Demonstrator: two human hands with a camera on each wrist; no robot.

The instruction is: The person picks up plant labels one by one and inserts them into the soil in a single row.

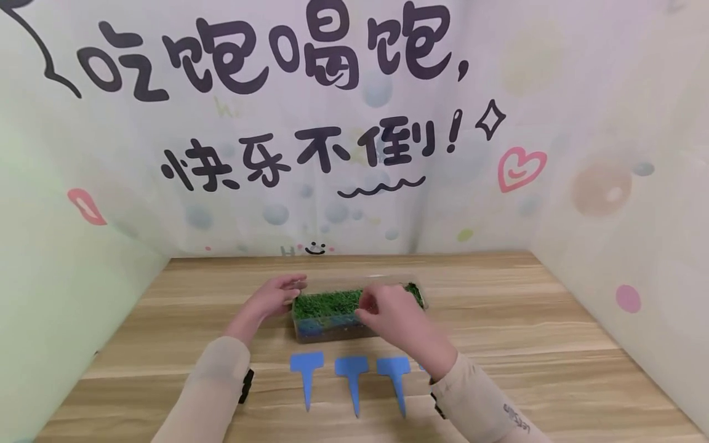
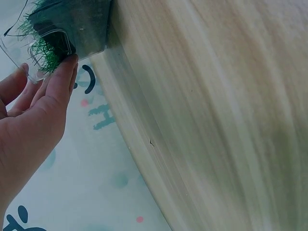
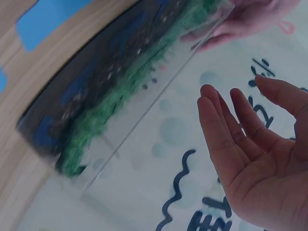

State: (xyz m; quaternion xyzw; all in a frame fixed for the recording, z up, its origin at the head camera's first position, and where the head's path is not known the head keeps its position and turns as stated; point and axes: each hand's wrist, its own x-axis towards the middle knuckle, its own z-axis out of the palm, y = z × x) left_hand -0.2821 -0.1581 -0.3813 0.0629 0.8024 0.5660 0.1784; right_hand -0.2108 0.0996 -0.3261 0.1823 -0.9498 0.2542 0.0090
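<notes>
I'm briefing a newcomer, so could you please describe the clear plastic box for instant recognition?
On the light wood-grain tabletop, look past the row of blue T-shaped markers. The clear, oblong plastic box stands by the person's bare left hand; unlike the flat markers, it holds green grass.

4 blue tags [image 1: 351, 367] (1 mostly hidden), 1 clear box [image 1: 324, 334], 1 table [image 1: 526, 320]
</notes>
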